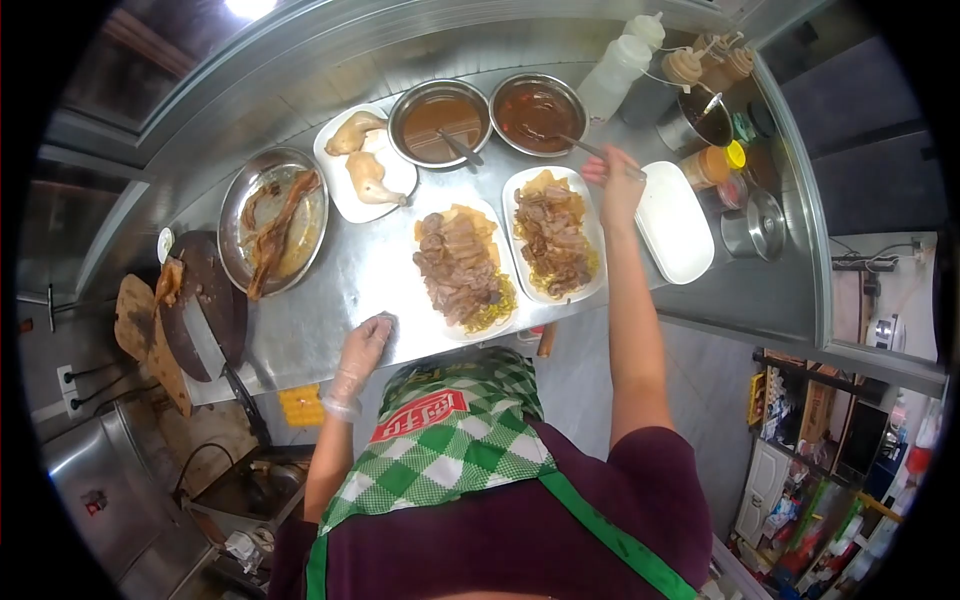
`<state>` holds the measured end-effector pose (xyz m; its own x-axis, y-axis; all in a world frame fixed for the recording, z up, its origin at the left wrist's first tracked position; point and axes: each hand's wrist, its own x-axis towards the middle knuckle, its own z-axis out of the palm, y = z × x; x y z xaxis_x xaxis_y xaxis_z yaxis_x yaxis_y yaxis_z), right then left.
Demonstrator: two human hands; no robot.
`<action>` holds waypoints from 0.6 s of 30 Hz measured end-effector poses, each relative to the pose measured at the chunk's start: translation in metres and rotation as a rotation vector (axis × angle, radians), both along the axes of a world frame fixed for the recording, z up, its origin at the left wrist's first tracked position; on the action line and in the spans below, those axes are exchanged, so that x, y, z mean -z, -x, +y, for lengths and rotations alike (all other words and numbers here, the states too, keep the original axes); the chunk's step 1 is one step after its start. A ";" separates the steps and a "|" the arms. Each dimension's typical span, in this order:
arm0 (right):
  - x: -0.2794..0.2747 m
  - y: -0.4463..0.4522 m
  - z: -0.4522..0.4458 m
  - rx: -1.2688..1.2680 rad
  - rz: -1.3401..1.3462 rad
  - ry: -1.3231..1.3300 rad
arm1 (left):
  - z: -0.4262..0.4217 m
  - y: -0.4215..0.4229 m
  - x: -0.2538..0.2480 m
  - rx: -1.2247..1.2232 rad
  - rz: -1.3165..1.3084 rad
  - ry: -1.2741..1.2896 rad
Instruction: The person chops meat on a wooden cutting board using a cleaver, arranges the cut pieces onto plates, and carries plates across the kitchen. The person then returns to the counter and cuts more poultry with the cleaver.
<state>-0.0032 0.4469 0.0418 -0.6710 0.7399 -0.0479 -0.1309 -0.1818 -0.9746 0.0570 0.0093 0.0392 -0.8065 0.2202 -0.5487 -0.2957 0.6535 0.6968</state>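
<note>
My right hand (615,182) grips the handle of a metal spoon (580,144), whose far end dips into the bowl of reddish-brown sauce (533,108). Beneath that arm lies a white tray of sliced meat (553,232) over yellowish food. A second white tray with sliced meat (458,262) sits to its left. My left hand (366,346), in a clear plastic glove, rests at the counter's front edge with its fingers curled in and nothing visible in them.
A bowl of brown sauce (440,122) with a spoon, a plate of poultry legs (368,182) and a metal dish with roasted meat pieces (272,222) stand left. A cleaver (205,340) lies on a round board (232,318). White trays (675,222), squeeze bottles (612,75) and jars stand right.
</note>
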 end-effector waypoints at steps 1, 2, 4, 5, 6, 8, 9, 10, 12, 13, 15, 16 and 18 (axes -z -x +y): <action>-0.003 -0.003 0.000 0.003 -0.011 -0.019 | -0.003 -0.001 0.003 -0.003 0.005 -0.008; -0.006 -0.006 -0.001 0.002 -0.017 -0.065 | -0.005 -0.001 0.006 -0.007 0.010 -0.016; -0.016 -0.011 -0.004 0.002 -0.029 -0.159 | -0.009 -0.001 0.011 -0.029 -0.009 -0.040; -0.017 -0.011 -0.003 0.007 -0.021 -0.138 | -0.011 -0.001 0.014 -0.038 -0.018 -0.052; -0.016 -0.011 -0.002 0.013 -0.011 -0.118 | -0.010 -0.001 0.015 -0.027 0.014 -0.048; -0.015 -0.011 0.001 0.034 0.007 -0.043 | -0.010 0.001 0.018 -0.006 0.080 -0.039; -0.013 -0.011 0.002 0.047 0.016 0.011 | -0.009 0.002 0.016 -0.004 0.091 -0.040; -0.010 -0.012 0.003 0.060 0.025 0.066 | -0.007 0.002 0.014 -0.002 0.101 -0.039; -0.008 -0.017 0.004 0.045 0.044 0.102 | -0.007 0.004 0.011 0.015 0.097 -0.048; -0.008 -0.020 0.003 0.039 0.053 0.121 | -0.009 0.005 0.010 0.028 0.082 -0.057; -0.012 -0.027 0.003 0.017 0.067 0.105 | -0.011 0.006 0.010 0.035 0.061 -0.067; -0.017 -0.033 0.002 0.009 0.072 0.097 | -0.012 0.006 0.011 0.030 0.054 -0.069; -0.028 -0.048 0.001 0.008 0.077 0.080 | -0.015 0.006 0.017 0.011 0.046 -0.075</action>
<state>0.0445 0.4479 0.0700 -0.6692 0.7410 -0.0555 -0.2062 -0.2570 -0.9442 0.0505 -0.0057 0.0225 -0.8279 0.2678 -0.4928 -0.2554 0.6022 0.7564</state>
